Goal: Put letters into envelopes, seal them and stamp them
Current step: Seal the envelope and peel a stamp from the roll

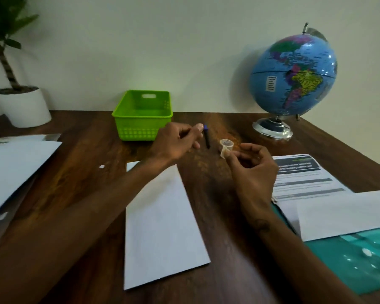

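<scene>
White envelope (162, 227) lies flat on the dark wood bench (224, 249). Right hand (252, 172) pinches a small tape roll (226, 147), seemingly; left hand (176, 141) hovers loosely curled, holding nothing, before a pale wall (184, 51).

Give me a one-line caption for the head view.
Right hand pinches a small tape roll above a white envelope; left hand hovers near a pen.

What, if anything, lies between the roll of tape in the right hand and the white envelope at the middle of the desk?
Nothing visible: only bare desk separates the tape roll, pinched by the right hand, from the white envelope.
</scene>
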The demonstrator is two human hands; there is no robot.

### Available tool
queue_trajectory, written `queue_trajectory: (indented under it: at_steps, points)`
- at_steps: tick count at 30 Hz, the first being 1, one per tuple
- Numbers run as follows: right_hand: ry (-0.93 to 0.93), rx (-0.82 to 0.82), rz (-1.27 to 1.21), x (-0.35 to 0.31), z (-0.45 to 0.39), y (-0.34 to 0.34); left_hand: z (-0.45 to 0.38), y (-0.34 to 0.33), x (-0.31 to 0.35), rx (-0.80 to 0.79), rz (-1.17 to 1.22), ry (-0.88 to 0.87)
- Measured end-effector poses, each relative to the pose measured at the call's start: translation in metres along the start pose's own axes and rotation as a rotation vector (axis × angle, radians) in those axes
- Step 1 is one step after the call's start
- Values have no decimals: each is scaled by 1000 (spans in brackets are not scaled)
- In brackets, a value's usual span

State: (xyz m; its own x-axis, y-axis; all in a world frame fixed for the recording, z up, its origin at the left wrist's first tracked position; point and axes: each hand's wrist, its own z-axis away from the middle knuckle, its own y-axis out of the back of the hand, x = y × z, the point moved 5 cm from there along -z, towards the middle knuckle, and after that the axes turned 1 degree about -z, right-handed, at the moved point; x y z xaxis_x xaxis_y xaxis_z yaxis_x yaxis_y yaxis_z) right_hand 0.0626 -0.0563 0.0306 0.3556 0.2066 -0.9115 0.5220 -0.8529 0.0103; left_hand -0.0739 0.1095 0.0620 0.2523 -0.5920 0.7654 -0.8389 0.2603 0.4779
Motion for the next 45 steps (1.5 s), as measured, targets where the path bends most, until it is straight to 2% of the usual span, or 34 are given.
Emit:
queue_trajectory:
  at_steps: [3, 6, 12, 16, 21, 30, 36, 39, 45]
  points:
    - [9, -83, 1, -8, 10, -15, 38, 37, -15, 47, 42, 94]
    - [35, -198, 46, -15, 21, -41, 69, 50, -23, 12, 100, 188]
    - [27, -448, -49, -18, 29, -106, 80, 68, -31, 82, 193, 163]
    - [10, -523, -71, -6, 20, -123, 80, 72, -42, 126, 191, 148]
    - [-78, -535, -133, 16, 21, -121, 81, 65, -56, 133, 126, 141]
    - [-127, -502, -176, 21, 18, -121, 81, 63, -64, 167, 116, 189]
    - [-293, -349, -234, 19, -3, -97, 86, 64, -58, 107, -99, 160]
    - [-330, -389, -179, 20, -7, -94, 88, 65, -52, 24, -168, 118]
    - [-336, -510, 33, 19, -10, -103, 93, 67, -40, -103, -508, -55]
